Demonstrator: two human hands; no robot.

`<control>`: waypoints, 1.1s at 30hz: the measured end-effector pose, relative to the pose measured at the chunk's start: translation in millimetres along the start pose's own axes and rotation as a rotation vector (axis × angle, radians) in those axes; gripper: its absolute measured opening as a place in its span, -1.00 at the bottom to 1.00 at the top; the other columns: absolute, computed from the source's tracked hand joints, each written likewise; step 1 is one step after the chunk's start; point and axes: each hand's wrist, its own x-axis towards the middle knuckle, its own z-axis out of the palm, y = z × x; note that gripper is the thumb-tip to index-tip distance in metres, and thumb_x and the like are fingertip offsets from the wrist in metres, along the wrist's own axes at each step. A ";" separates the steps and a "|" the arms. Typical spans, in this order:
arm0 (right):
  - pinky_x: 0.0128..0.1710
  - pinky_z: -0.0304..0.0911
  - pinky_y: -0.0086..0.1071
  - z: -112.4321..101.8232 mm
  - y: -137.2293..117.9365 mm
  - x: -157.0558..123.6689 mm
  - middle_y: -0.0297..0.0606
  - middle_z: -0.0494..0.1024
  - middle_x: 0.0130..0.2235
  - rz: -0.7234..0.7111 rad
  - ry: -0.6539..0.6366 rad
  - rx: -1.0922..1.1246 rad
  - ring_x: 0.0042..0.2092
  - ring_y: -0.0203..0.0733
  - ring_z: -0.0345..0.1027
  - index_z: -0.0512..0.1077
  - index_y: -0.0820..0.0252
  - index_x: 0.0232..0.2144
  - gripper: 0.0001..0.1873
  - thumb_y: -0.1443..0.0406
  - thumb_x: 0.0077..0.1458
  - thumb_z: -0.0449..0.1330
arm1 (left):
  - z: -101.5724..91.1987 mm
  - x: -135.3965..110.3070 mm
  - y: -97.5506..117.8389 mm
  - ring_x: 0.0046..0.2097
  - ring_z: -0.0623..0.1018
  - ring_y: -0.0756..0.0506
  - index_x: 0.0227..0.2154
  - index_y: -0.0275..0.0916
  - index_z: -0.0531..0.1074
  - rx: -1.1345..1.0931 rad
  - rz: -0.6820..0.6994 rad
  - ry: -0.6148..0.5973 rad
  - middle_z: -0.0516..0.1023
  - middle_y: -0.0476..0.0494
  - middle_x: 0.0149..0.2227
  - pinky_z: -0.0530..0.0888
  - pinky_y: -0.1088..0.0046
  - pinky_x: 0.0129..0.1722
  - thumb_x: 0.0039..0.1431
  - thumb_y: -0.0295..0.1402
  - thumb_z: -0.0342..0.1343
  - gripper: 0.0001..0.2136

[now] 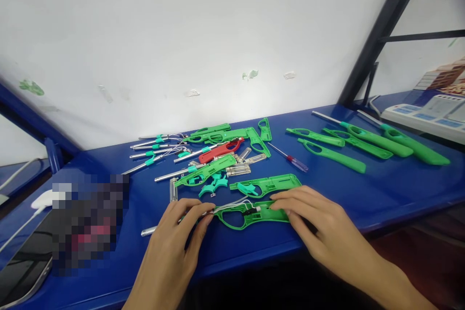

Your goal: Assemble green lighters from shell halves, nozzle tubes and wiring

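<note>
A green lighter casing half (274,215) lies open side up near the table's front edge, its trigger loop to the left. My left hand (176,237) is closed at its left end, pinching a metal lighter tube (148,231) whose tip sticks out on the left. Thin white wires and a black igniter piece (250,211) lie over the loop. My right hand (319,220) grips the casing's right end between thumb and fingers. Just behind lies another casing half (281,183) with a teal trigger (247,188) on it.
Behind are loose teal triggers (215,184), clear fuel tanks (239,169), a red casing (221,151), several green casings and metal tubes with wires. A screwdriver (298,163) lies at mid-table. Green lighters (417,145) and casings are on the right, a phone (29,266) on the left.
</note>
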 end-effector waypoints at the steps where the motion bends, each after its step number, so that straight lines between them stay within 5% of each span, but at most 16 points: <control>1: 0.04 0.50 -0.12 -0.1 -0.2 0.0 -0.24 0.70 0.01 -0.002 0.001 -0.002 0.04 -0.05 0.57 0.54 0.01 0.03 -0.65 0.48 0.41 0.09 | 0.0 0.5 0.5 -0.06 0.64 -0.11 0.04 0.01 0.54 0.003 0.001 0.006 0.61 -0.05 -0.06 0.60 0.39 -0.08 0.51 -0.28 0.10 -0.84; 33: 0.08 0.48 -0.06 -0.5 0.8 -1.4 -0.27 0.68 0.06 0.001 -0.022 -0.016 0.09 -0.04 0.56 0.53 -0.03 0.04 -0.59 0.51 0.40 0.05 | 4.2 -3.0 -7.1 0.00 0.66 -0.13 0.06 0.02 0.52 -0.003 0.040 -0.029 0.66 -0.02 0.00 0.61 0.31 0.01 0.52 -0.31 0.08 -0.81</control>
